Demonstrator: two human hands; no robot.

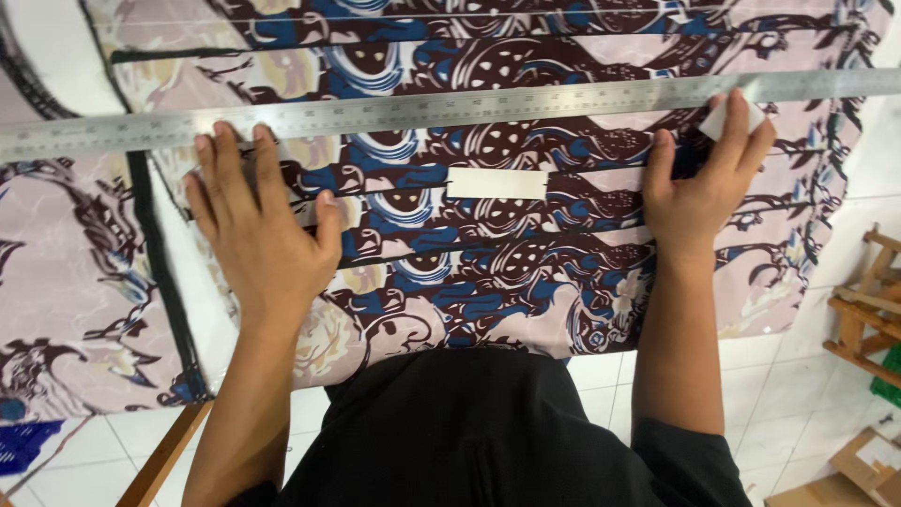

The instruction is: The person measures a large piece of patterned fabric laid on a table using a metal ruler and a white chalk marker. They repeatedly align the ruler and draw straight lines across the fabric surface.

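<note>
A long steel ruler (450, 111) lies across the patterned fabric (488, 272), running from the left edge of the view to the right edge with a slight upward tilt toward the right. The fabric (pale pink ground with dark brown and blue motifs) is spread flat on the counter (52, 47), whose white surface shows at the upper left; several cut or folded strips of it lie in parallel bands below the ruler. Left hand (258, 230): fingers spread, palm pressed flat on the fabric, fingertips touching the lower edge of the ruler. Right hand (699, 183): flat on the fabric near the ruler's right portion, fingers extended, the index and middle fingers pinching a small white piece of chalk (723, 120) against the ruler's edge. A white rectangular label (496, 183) rests on the fabric between the two hands. White floor tiles (788, 394) and a wooden frame (868, 300) appear at lower right.
</note>
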